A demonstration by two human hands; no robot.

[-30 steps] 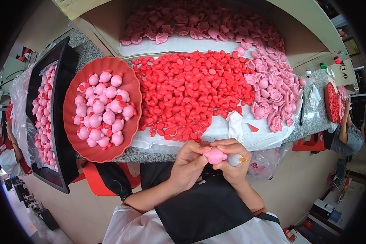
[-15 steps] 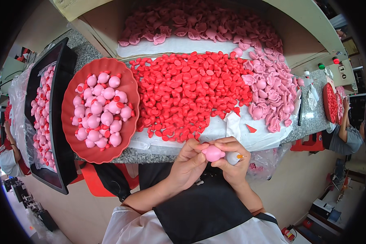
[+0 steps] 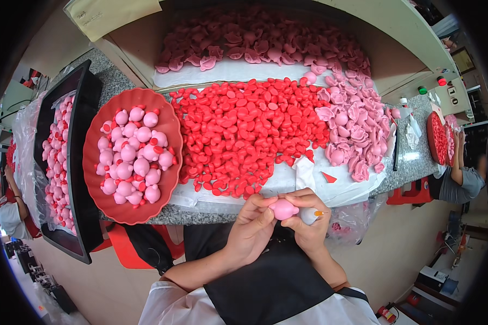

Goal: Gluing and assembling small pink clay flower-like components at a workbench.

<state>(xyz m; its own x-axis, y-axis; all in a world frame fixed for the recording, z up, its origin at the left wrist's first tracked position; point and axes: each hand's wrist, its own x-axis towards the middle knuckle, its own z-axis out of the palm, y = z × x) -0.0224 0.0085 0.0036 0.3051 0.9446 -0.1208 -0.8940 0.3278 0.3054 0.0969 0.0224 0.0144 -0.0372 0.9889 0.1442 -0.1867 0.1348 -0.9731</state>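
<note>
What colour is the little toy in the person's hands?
Pink; the toy shows best in the head view, held by both hands.

Premises are operating as a small toy assembly workshop. Loose red parts [image 3: 244,135] are lying heaped on the bench [image 3: 406,168] at 12 o'clock, pink shells [image 3: 265,46] filling a carton behind them. Finished pink figures are sitting in a red bowl [image 3: 171,130] at 9 o'clock. Another worker [image 3: 461,181] is sitting at 3 o'clock.
</note>
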